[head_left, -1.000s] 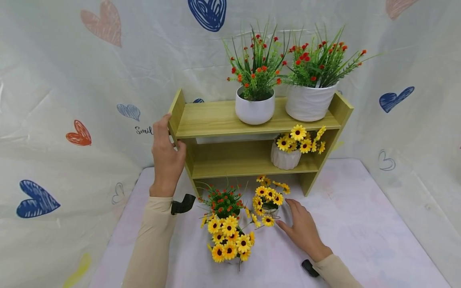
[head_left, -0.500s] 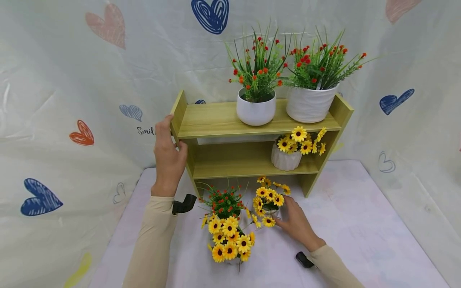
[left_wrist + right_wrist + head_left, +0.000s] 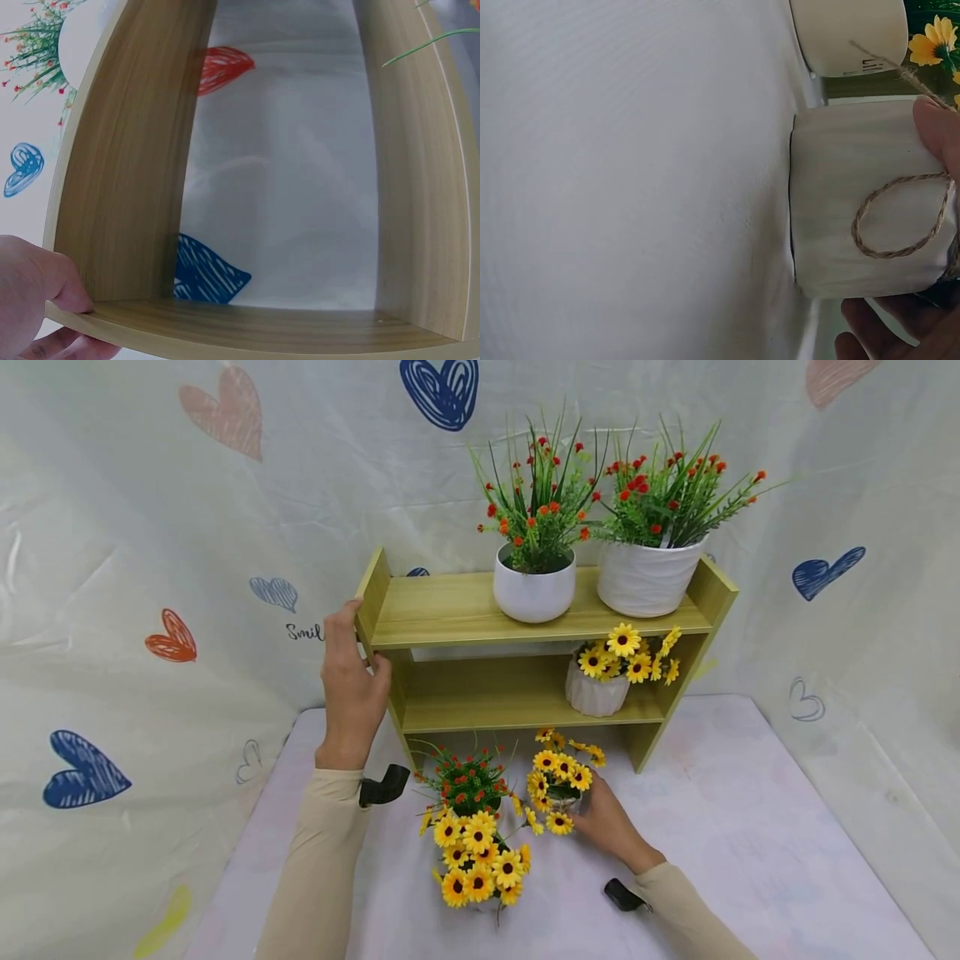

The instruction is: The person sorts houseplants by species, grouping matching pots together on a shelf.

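Note:
My left hand (image 3: 352, 685) grips the left side panel of a two-tier wooden shelf (image 3: 442, 606); in the left wrist view its thumb lies inside the panel edge and its fingers outside. Low in front of the shelf, my right hand (image 3: 609, 827) holds a potted plant with small yellow flowers (image 3: 557, 774). The right wrist view shows its whitish pot (image 3: 862, 150), with a loop of twine (image 3: 859, 225) on the side, between my thumb and fingers. The pot's base is close to the table surface.
Two white pots (image 3: 534, 593) of red-flowered grass stand on the top tier. A ribbed pot (image 3: 596, 692) with yellow flowers is on the lower tier. Left of my right hand, a red-flowered plant (image 3: 468, 781) stands behind a yellow-flowered one (image 3: 480, 860) on the table (image 3: 750, 827).
My right hand has moved left and closed around the pot with yellow flowers. The left hand keeps its grip on the shelf's side panel.

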`<control>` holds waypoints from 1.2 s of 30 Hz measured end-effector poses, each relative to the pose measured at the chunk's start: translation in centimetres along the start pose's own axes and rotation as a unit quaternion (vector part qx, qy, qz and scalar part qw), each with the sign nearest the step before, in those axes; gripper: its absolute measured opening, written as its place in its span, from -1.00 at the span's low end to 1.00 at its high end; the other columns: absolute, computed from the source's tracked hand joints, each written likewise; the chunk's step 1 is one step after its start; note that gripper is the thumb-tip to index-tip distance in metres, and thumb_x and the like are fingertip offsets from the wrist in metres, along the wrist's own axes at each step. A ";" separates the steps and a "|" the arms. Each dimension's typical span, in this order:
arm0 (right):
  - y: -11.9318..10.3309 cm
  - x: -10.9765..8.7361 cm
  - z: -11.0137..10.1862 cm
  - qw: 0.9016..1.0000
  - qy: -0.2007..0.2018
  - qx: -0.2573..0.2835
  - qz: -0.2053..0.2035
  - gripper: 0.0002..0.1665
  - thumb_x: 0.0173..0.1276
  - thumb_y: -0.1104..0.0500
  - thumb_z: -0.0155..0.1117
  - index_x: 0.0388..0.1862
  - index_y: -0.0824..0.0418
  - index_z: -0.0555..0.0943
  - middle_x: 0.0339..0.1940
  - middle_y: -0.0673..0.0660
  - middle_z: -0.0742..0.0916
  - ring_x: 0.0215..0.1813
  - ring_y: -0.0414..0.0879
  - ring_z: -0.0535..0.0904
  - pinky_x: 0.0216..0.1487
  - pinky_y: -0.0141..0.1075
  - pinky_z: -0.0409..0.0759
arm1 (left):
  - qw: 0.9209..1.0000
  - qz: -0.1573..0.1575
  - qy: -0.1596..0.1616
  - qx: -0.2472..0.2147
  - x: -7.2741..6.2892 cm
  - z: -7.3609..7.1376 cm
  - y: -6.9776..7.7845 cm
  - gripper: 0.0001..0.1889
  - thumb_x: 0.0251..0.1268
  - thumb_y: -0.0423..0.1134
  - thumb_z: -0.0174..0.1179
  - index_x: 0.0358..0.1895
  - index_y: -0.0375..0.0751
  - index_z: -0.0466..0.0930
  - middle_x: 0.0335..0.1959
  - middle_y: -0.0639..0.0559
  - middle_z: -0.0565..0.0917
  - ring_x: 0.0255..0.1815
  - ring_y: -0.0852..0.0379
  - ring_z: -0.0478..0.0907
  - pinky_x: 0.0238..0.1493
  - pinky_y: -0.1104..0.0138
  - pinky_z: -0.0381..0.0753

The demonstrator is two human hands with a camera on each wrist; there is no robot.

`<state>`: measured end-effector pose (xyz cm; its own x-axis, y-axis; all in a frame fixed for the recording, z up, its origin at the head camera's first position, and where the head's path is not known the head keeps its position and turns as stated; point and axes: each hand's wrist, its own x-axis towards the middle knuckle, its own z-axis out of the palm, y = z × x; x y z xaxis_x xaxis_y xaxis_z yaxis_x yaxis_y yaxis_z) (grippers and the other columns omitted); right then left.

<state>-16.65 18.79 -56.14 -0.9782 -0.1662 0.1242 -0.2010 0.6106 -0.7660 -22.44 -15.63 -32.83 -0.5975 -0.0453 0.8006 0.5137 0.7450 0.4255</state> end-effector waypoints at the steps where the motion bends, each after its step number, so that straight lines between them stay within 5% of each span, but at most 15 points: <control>1: 0.0 0.0 0.0 1.000 0.000 0.003 0.001 0.00 0.27 0.24 0.58 0.52 0.58 0.24 0.41 0.57 0.49 0.49 0.47 0.39 0.49 0.32 0.33 | 1.000 -0.001 0.000 0.000 0.0 0.0 0.0 -0.26 0.25 -0.73 0.06 0.53 -0.31 0.26 0.32 -0.38 0.43 0.15 -0.33 0.60 -0.32 -0.03 0.68; 21: -0.2 0.0 0.6 0.997 0.029 0.056 0.044 0.03 0.09 0.25 0.66 0.50 0.46 0.37 0.36 0.44 0.61 0.40 0.39 0.51 0.41 0.30 0.44 | 1.000 -0.010 0.003 -0.001 -0.4 0.1 -0.2 -0.26 0.24 -0.74 0.05 0.52 -0.31 0.27 0.29 -0.40 0.44 0.12 -0.31 0.62 -0.32 -0.05 0.69; 30: -0.8 -1.4 0.0 0.995 0.087 -0.008 -0.046 0.00 -0.07 0.18 0.76 0.38 0.34 0.53 0.23 0.29 0.70 0.28 0.29 0.59 0.30 0.30 0.52 | 1.000 -0.003 0.006 -0.002 -0.3 0.1 0.0 -0.26 0.24 -0.74 0.06 0.52 -0.30 0.27 0.30 -0.40 0.44 0.15 -0.33 0.61 -0.32 -0.08 0.71; 36: -2.1 -2.5 -1.0 0.978 0.134 -0.075 -0.141 0.06 -0.18 0.11 0.83 0.36 0.31 0.56 0.22 0.25 0.73 0.24 0.29 0.61 0.24 0.30 0.51 | 1.000 0.006 0.004 0.001 -0.1 0.0 0.0 -0.27 0.24 -0.73 0.05 0.52 -0.33 0.26 0.29 -0.40 0.44 0.16 -0.34 0.61 -0.31 -0.07 0.75</control>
<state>-13.84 18.67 -54.23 -0.8573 -0.1470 0.4933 -0.4496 0.6806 -0.5785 -22.41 -15.65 -32.89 -0.5856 -0.0416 0.8096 0.5194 0.7475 0.4141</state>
